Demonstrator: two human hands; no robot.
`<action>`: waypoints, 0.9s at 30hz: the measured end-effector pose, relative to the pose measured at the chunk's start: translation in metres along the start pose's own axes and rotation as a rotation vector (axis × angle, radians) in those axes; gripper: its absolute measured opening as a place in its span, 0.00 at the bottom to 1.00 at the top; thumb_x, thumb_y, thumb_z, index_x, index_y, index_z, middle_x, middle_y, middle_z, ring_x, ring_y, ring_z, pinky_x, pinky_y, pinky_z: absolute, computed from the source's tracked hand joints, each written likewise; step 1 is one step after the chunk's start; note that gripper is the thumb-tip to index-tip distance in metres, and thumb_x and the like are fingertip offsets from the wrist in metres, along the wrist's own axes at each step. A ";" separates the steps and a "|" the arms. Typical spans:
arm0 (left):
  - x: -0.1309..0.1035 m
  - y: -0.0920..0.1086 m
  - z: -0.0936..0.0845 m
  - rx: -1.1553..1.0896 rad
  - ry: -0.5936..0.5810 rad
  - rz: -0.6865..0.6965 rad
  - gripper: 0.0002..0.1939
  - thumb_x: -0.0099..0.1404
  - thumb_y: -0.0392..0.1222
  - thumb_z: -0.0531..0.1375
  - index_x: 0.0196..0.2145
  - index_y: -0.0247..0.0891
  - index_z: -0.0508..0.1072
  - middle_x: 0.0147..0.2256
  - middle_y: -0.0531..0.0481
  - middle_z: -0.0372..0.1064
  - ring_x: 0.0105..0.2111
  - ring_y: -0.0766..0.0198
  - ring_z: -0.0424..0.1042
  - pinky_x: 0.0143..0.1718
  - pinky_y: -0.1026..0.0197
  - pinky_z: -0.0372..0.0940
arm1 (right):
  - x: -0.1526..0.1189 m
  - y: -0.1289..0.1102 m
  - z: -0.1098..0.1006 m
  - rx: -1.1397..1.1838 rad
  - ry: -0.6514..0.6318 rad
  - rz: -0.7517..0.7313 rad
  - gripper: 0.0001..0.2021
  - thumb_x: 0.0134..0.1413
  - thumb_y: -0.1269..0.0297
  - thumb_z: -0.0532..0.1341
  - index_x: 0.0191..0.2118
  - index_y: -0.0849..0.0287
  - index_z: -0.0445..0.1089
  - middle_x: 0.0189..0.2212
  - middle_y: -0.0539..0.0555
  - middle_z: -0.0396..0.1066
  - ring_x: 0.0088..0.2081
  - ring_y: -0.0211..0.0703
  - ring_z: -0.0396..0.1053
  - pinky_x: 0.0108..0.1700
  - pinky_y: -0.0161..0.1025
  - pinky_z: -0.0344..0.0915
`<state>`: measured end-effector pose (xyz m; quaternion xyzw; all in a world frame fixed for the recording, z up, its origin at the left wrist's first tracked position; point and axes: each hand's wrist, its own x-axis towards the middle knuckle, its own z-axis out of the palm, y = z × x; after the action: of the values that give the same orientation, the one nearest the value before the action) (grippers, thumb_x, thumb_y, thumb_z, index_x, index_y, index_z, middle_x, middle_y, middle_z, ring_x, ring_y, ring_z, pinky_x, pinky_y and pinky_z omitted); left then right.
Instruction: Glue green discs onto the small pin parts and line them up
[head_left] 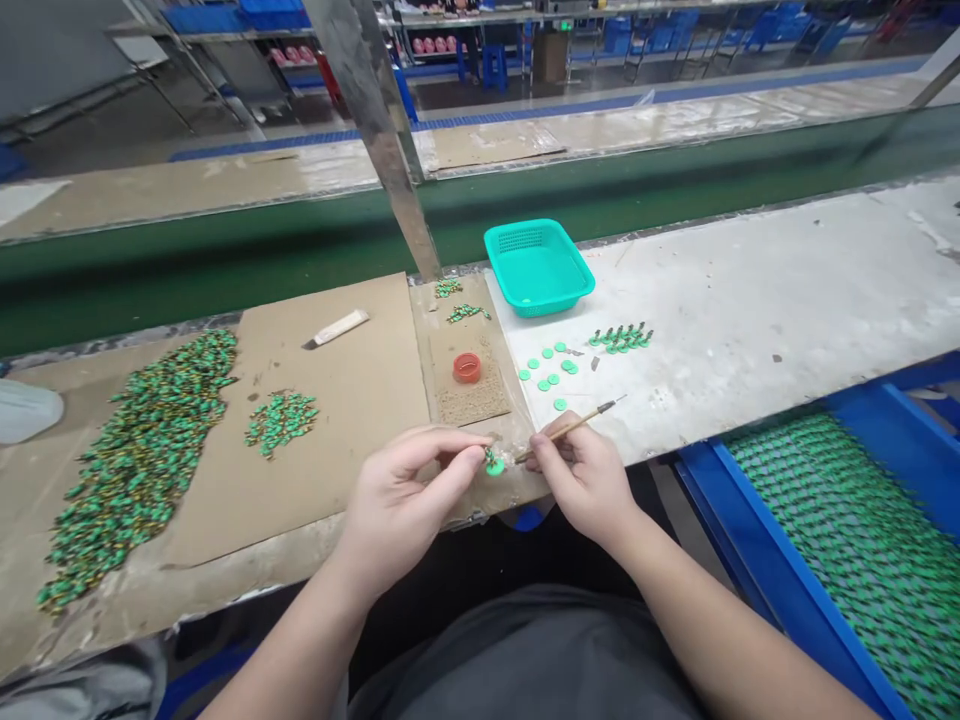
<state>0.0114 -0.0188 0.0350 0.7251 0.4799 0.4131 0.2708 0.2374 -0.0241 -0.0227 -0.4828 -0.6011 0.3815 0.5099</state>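
My left hand [420, 485] pinches a small green figure [490, 455] between thumb and forefinger, over or on a green disc [496, 467] near the table's front edge. My right hand [581, 470] is closed round a thin wooden brush [574, 424], its lower end pointing at the figure. Just behind the hands lies an orange-red ring-shaped cap [466, 368]. Loose green discs [553, 379] are scattered on the white surface behind my right hand, beside a group of small figures standing on discs [621, 338]. Whether figure and disc touch is too small to tell.
A turquoise basket [541, 270] stands at the back by a metal post [390, 150]. On the left lie a large heap of green pieces [150, 450], a smaller pile [281, 423] and a knife-like tool [337, 328]. Blue trays of green pieces [840, 560] are at the lower right.
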 end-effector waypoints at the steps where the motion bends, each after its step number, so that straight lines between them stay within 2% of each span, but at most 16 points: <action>1: -0.001 -0.006 0.008 0.090 0.009 0.060 0.08 0.76 0.43 0.66 0.42 0.48 0.88 0.37 0.51 0.88 0.36 0.59 0.85 0.38 0.58 0.77 | 0.000 0.000 -0.001 0.013 0.006 0.014 0.15 0.78 0.53 0.64 0.36 0.52 0.71 0.31 0.53 0.81 0.32 0.49 0.87 0.36 0.41 0.85; 3: -0.006 -0.017 0.022 0.171 0.001 0.119 0.08 0.76 0.42 0.66 0.43 0.49 0.88 0.41 0.51 0.89 0.40 0.57 0.86 0.45 0.54 0.75 | 0.000 0.001 -0.002 0.033 0.018 0.040 0.15 0.78 0.53 0.64 0.37 0.52 0.70 0.31 0.52 0.81 0.33 0.48 0.88 0.37 0.40 0.85; 6: -0.014 -0.028 0.033 0.231 -0.015 0.146 0.08 0.76 0.41 0.68 0.46 0.50 0.88 0.43 0.52 0.89 0.42 0.55 0.84 0.49 0.50 0.70 | 0.000 0.004 -0.004 0.036 0.012 0.060 0.13 0.76 0.54 0.65 0.38 0.53 0.71 0.33 0.52 0.80 0.34 0.47 0.87 0.39 0.40 0.84; 9: -0.016 -0.030 0.029 0.316 -0.050 0.182 0.09 0.77 0.43 0.66 0.51 0.48 0.86 0.45 0.50 0.88 0.44 0.55 0.82 0.51 0.50 0.70 | 0.001 0.006 -0.005 0.023 -0.003 0.040 0.12 0.75 0.55 0.65 0.38 0.53 0.70 0.34 0.51 0.78 0.35 0.46 0.86 0.39 0.39 0.83; 14: -0.006 -0.027 0.020 0.414 -0.253 0.098 0.14 0.79 0.49 0.61 0.54 0.49 0.85 0.48 0.49 0.85 0.48 0.52 0.80 0.54 0.47 0.68 | 0.002 0.007 -0.006 0.001 -0.027 0.013 0.12 0.75 0.57 0.66 0.37 0.53 0.68 0.33 0.51 0.77 0.36 0.45 0.83 0.40 0.40 0.80; 17: -0.002 -0.029 0.021 0.381 -0.279 0.078 0.13 0.79 0.48 0.61 0.50 0.49 0.86 0.46 0.50 0.84 0.47 0.54 0.79 0.53 0.48 0.69 | 0.002 0.007 -0.007 -0.019 -0.042 -0.058 0.12 0.76 0.59 0.65 0.37 0.53 0.69 0.33 0.50 0.76 0.36 0.44 0.82 0.41 0.40 0.79; 21: -0.004 -0.031 0.025 0.351 -0.254 0.078 0.11 0.79 0.47 0.62 0.48 0.47 0.85 0.45 0.49 0.82 0.47 0.54 0.79 0.52 0.49 0.69 | 0.003 0.006 -0.009 -0.138 -0.075 -0.240 0.13 0.79 0.63 0.63 0.36 0.54 0.70 0.33 0.50 0.76 0.35 0.41 0.78 0.42 0.39 0.76; 24: -0.005 -0.030 0.027 0.356 -0.244 0.063 0.10 0.78 0.47 0.62 0.46 0.47 0.85 0.43 0.49 0.81 0.47 0.53 0.79 0.51 0.49 0.68 | 0.003 0.008 -0.008 -0.225 -0.101 -0.366 0.12 0.80 0.65 0.62 0.38 0.54 0.71 0.34 0.50 0.76 0.36 0.41 0.76 0.43 0.39 0.75; 27: -0.005 -0.028 0.028 0.359 -0.244 0.048 0.10 0.77 0.48 0.62 0.44 0.47 0.84 0.42 0.49 0.80 0.46 0.53 0.78 0.50 0.49 0.67 | 0.002 0.009 -0.005 -0.250 -0.128 -0.422 0.11 0.82 0.65 0.61 0.40 0.54 0.70 0.35 0.49 0.76 0.36 0.41 0.76 0.44 0.39 0.75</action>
<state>0.0211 -0.0124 -0.0031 0.8174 0.4922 0.2366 0.1835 0.2443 -0.0205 -0.0301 -0.3810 -0.7622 0.2192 0.4753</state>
